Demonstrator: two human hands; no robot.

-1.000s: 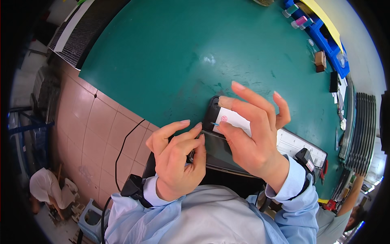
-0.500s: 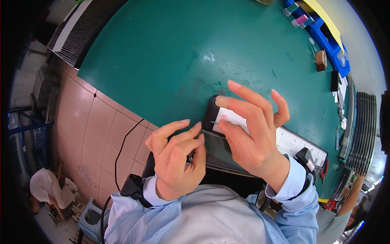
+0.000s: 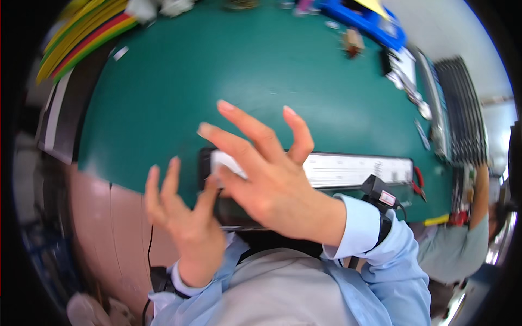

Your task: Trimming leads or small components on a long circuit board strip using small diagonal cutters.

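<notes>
The fingers of the bare right hand (image 3: 274,190) are fanned out, its thumb curled down; those of the bare left hand (image 3: 187,233) point up, with one digit reaching toward that thumb. Motion blur hides whether either pair of tips pinches something small, so I cannot tell. Under the right palm, toward the body, sits a dark, glossy flat panel (image 3: 236,210). Just beyond it, the long, black-edged bar with a white, paper-like printed face (image 3: 348,171) runs from beneath the right hand toward three o'clock. Work seems to be under way at its nine o'clock end: the white face is in place along the visible length, while the state of that end is covered, so what is left there cannot be read. Past the three o'clock end lies a red-handled metal hand tool (image 3: 417,182), untouched; farther off, toward one o'clock, is a bright blue plastic tray (image 3: 394,41).
</notes>
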